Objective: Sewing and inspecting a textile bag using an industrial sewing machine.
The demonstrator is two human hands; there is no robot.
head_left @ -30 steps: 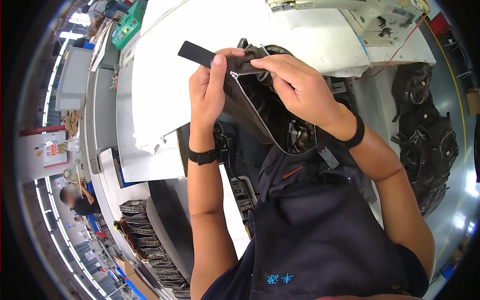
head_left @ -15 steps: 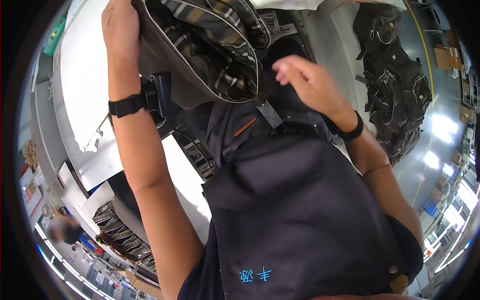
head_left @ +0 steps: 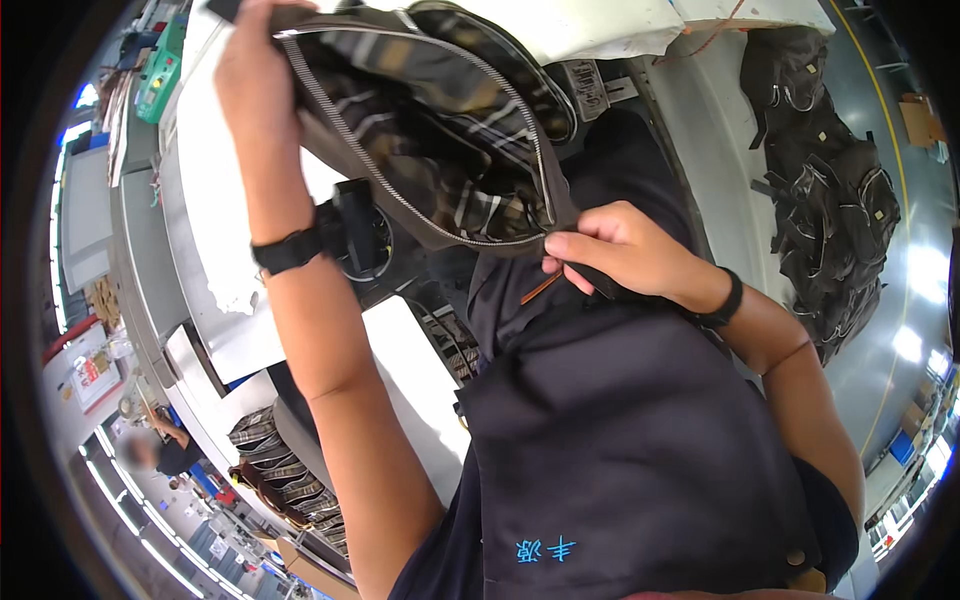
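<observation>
A dark brown bag [head_left: 410, 185] with a plaid lining hangs open between my hands, its pale metal zipper [head_left: 355, 150] parted along both edges of the mouth. At the far left end, my left hand [head_left: 258, 85] is closed on the bag's edge; its fingertips are partly hidden and a little blurred. My right hand [head_left: 635, 255] pinches the near right corner at the zipper's end, thumb on top. A dark tab pokes out under those fingers. Below that hand, an orange-brown strip [head_left: 540, 288] shows against my dark apron [head_left: 640, 430].
Beyond the bag lies a white work surface [head_left: 225, 200]. A heap of dark bag pieces [head_left: 825, 200] rests to the right beside a grey floor with a yellow line. Folded plaid pieces [head_left: 285, 465] are stacked at lower left. Farther left another person [head_left: 175, 450] is at work.
My right hand, which was raised apart from the bag, has come down and taken hold of its near right corner. The bag's mouth is spread wider; my left hand keeps its end.
</observation>
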